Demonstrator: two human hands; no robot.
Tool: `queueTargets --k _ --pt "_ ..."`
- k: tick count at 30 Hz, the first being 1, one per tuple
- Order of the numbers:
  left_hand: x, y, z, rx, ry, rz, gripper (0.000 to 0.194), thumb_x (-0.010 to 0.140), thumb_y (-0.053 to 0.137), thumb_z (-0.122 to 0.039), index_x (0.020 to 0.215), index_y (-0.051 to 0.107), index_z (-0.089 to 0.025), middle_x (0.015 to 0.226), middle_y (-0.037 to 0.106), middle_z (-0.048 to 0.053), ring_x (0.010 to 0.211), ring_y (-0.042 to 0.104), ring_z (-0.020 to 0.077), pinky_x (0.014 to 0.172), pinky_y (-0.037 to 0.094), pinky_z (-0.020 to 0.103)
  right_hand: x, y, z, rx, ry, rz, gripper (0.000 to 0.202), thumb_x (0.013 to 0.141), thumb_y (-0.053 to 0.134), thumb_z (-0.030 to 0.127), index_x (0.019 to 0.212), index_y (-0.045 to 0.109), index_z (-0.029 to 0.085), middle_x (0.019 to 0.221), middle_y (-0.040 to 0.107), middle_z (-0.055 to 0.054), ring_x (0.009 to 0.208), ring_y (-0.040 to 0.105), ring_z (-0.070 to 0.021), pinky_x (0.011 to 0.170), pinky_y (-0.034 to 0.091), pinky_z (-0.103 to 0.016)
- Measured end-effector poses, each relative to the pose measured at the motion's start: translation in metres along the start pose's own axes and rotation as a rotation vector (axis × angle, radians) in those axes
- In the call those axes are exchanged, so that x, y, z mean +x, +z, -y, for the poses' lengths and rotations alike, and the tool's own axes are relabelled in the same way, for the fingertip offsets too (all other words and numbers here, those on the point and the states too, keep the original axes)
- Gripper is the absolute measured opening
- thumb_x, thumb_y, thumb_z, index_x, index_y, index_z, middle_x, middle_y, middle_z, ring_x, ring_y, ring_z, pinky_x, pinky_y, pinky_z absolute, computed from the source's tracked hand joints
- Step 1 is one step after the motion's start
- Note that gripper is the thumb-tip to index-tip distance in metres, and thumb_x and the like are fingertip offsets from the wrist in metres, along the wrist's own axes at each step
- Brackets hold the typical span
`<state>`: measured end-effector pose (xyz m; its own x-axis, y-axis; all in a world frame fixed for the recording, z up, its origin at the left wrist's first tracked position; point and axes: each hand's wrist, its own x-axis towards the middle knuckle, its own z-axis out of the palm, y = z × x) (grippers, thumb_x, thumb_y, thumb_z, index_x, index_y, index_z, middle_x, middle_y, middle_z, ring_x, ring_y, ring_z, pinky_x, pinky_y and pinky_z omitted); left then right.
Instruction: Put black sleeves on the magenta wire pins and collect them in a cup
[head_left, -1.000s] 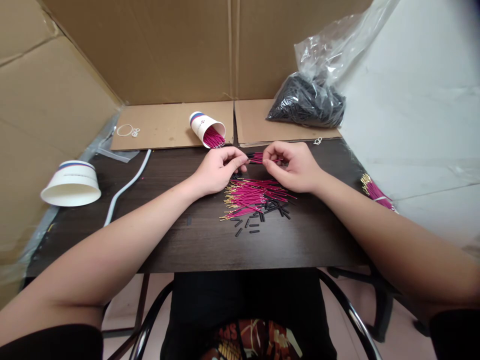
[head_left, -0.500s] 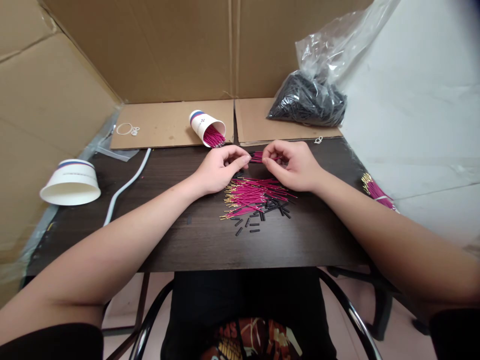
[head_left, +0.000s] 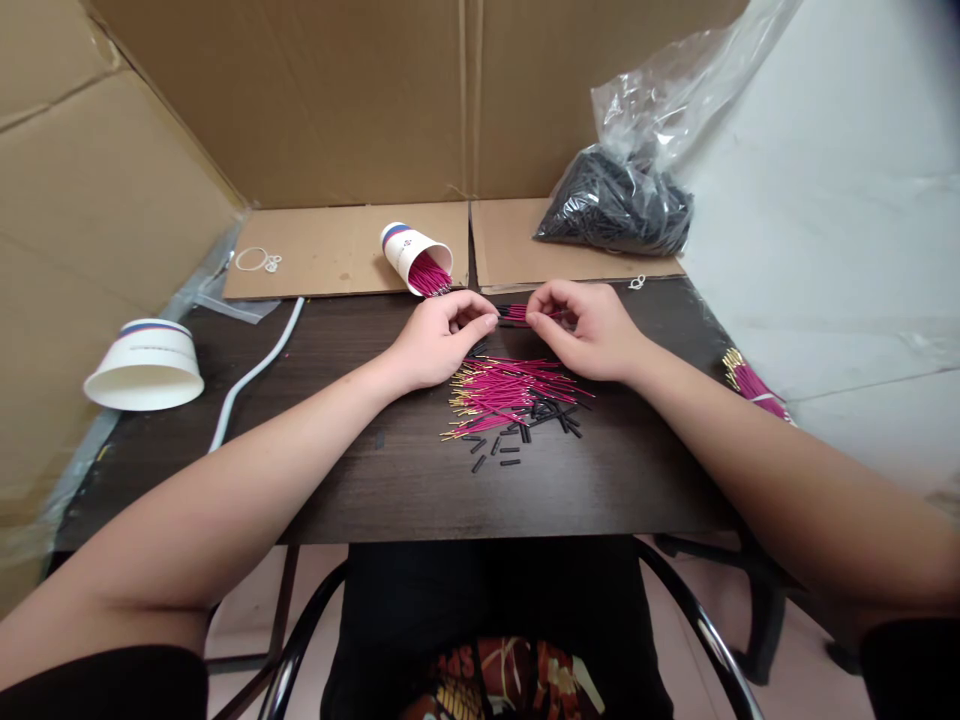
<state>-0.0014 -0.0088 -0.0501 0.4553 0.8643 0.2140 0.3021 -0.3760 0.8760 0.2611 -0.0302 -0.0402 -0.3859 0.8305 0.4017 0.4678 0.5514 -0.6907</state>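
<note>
My left hand [head_left: 444,338] is closed in a pinch over the table; whatever lies between its thumb and fingertips is too small to make out. Opposite it, my right hand [head_left: 583,328] pinches a thin magenta wire, of which a short piece shows by the curled fingers. Magenta wires with black ends [head_left: 514,313] lie in the gap between and behind my hands. Just below is a loose pile of magenta wires [head_left: 502,388] with gold-coloured tips pointing left. Short black tubes [head_left: 510,451] are scattered at the pile's near side, and some dark pieces sit beneath my left hand.
A paper cup [head_left: 409,252] lies tipped behind my left hand, magenta wires at its mouth. Another white cup [head_left: 142,372] stands far left near a grey cable [head_left: 251,375]. A clear bag of black tubes [head_left: 619,205] rests back right. A tied wire bundle [head_left: 754,388] is at right.
Both hands keep their pinched pose nearly in place. My left fingertips have drawn very slightly left; the pile and tubes look unchanged.
</note>
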Motion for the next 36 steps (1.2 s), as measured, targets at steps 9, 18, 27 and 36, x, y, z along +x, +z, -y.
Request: queueTargets --k 9,18,27,36 --pt "-0.001 -0.001 -0.002 0.009 0.006 0.007 0.017 0.106 0.074 -0.034 0.104 0.08 -0.018 0.097 0.082 0.007 0.081 0.066 0.0186 0.076 0.052 0.034 0.0 0.0 -0.001 -0.007 -0.003 0.003 0.016 0.103 0.072 0.034 0.096 0.07 0.02 0.078 0.07 -0.001 0.064 0.053 -0.0141 0.065 0.042 -0.031" --pt "0.0 -0.001 0.0 0.051 -0.018 -0.097 0.011 0.101 0.075 -0.028 0.098 0.079 -0.018 0.091 0.079 0.005 0.076 0.063 0.0175 0.074 0.05 0.035 0.002 -0.007 -0.006 -0.071 0.026 -0.069 0.018 0.101 0.074 0.036 0.092 0.069 0.021 0.08 0.071 -0.002 0.066 0.056 -0.0157 0.069 0.048 -0.033" --pt "-0.007 -0.003 -0.003 0.228 0.239 0.088 0.009 0.1 0.079 -0.025 0.093 0.084 -0.021 0.109 0.082 0.008 0.108 0.074 0.0261 0.105 0.056 0.047 0.009 -0.016 -0.035 -0.064 0.178 -0.196 0.02 0.104 0.075 0.043 0.099 0.074 0.024 0.089 0.082 -0.007 0.079 0.073 -0.0232 0.077 0.06 -0.041" --pt "-0.006 -0.004 -0.003 0.231 0.24 0.117 0.012 0.102 0.08 -0.028 0.091 0.084 -0.022 0.108 0.084 0.008 0.109 0.075 0.0272 0.109 0.056 0.051 0.009 -0.043 -0.041 0.01 0.237 -0.04 0.028 0.1 0.082 0.046 0.112 0.083 0.02 0.098 0.085 -0.011 0.087 0.08 -0.0258 0.086 0.067 -0.047"
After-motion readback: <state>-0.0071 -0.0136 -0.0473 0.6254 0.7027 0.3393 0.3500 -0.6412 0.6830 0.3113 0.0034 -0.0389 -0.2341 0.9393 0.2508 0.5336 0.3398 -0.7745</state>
